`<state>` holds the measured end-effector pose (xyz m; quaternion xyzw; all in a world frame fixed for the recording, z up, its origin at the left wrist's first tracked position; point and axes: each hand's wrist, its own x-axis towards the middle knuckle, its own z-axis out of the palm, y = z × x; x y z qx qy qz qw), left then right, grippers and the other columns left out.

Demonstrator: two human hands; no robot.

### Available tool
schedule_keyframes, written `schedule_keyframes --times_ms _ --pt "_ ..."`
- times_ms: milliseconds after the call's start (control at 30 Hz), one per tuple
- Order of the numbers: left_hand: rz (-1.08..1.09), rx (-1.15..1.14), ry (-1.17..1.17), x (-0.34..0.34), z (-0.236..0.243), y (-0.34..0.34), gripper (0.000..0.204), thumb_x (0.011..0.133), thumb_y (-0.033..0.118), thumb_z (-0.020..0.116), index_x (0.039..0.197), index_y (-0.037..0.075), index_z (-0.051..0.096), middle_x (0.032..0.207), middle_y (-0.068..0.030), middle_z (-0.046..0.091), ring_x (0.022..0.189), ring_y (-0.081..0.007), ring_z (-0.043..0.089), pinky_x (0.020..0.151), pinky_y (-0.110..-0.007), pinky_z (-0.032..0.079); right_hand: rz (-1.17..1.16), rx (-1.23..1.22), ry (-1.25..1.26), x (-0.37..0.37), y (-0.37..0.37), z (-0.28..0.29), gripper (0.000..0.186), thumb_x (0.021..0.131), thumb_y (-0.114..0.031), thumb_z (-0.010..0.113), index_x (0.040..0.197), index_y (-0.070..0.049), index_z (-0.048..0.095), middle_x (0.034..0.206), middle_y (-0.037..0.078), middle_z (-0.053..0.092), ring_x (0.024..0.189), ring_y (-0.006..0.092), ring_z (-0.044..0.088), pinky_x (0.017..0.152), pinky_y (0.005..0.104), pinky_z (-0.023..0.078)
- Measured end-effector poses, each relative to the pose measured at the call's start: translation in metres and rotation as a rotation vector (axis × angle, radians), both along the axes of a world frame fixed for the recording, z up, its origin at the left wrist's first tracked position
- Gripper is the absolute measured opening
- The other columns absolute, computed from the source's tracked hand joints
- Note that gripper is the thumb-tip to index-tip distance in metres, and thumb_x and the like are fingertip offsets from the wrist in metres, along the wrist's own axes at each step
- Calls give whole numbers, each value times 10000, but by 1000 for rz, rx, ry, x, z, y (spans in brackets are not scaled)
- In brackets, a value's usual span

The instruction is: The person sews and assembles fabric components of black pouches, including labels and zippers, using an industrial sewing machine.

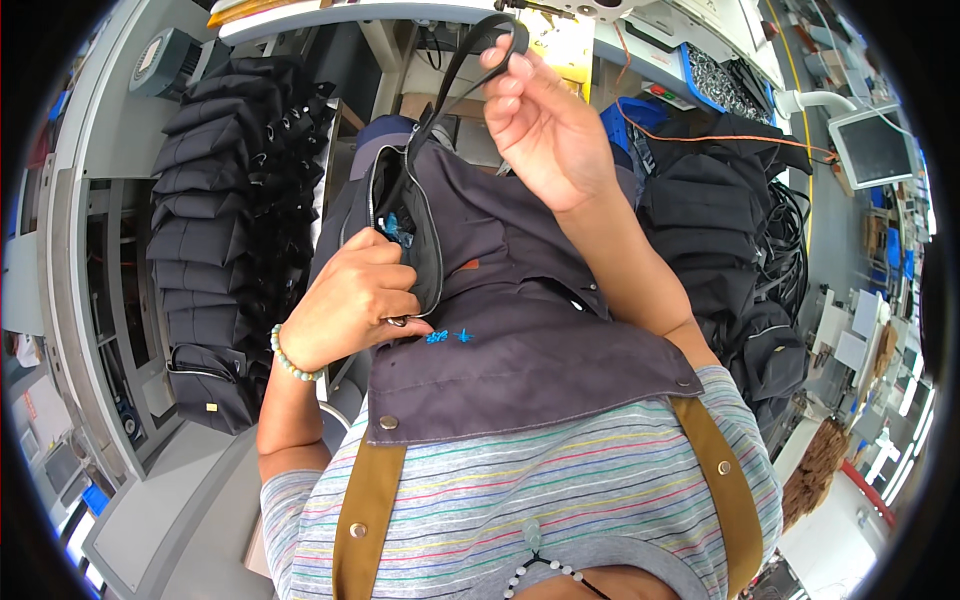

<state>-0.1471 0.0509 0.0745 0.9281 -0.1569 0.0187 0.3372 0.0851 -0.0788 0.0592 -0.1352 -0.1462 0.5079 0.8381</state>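
My left hand (pixel 362 298), a beaded bracelet on its wrist, grips the side of a small black zippered bag (pixel 427 250) that lies against my dark apron (pixel 540 350). The bag's zip is undone and its mouth gapes upward. Something bright blue (pixel 395 230) shows inside it; its kind I cannot make out. Higher up and to the right, my right hand (pixel 550 130) pinches the looped end of a black strap (pixel 452 85), which runs down to the bag's top end. Part of the bag is hidden behind my left fingers.
At the left stands a long row of stacked black bags (pixel 205 220). More black bags (pixel 700 220) and hanging straps are piled at the right. A sewing machine table (pixel 350 14) edges the far side. An orange cord (pixel 720 140) crosses near a screen (pixel 872 147).
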Motion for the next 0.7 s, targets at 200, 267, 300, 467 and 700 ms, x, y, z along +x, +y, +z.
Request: schedule_keyframes --times_ms 200,267,300,467,700 --pt "74 -89 -132 -1 3 9 354 561 407 859 670 111 699 594 22 408 629 -209 431 693 -358 385 42 19 -298 -14 1 -22 199 995 -75 615 1170 6 664 1108 104 689 868 121 656 823 281 556" --pt "87 -106 -205 0 2 11 362 557 425 854 680 120 703 590 26 402 619 -204 428 675 -357 376 217 -42 -547 -27 0 -26 190 977 -84 646 1123 30 686 1089 110 705 897 154 686 814 295 558" --pt "100 -124 -277 1 2 12 370 553 442 850 690 129 707 587 30 395 609 -199 425 658 -356 366 354 -200 -799 -27 -2 -26 160 938 -111 693 990 37 722 1081 149 715 947 203 692 837 322 552" --pt "185 -71 -412 -4 -13 5 413 512 454 880 602 149 615 583 38 401 597 -184 432 642 -341 367 591 -156 -1391 -56 1 -35 141 885 -110 702 933 13 749 908 139 736 823 231 692 767 329 528" --pt "101 -241 -302 8 -27 -8 437 555 445 886 583 111 605 578 19 417 607 -194 444 865 -434 518 790 19 -1635 -112 26 -97 228 877 -213 663 956 -4 711 923 167 718 843 302 664 777 395 498"
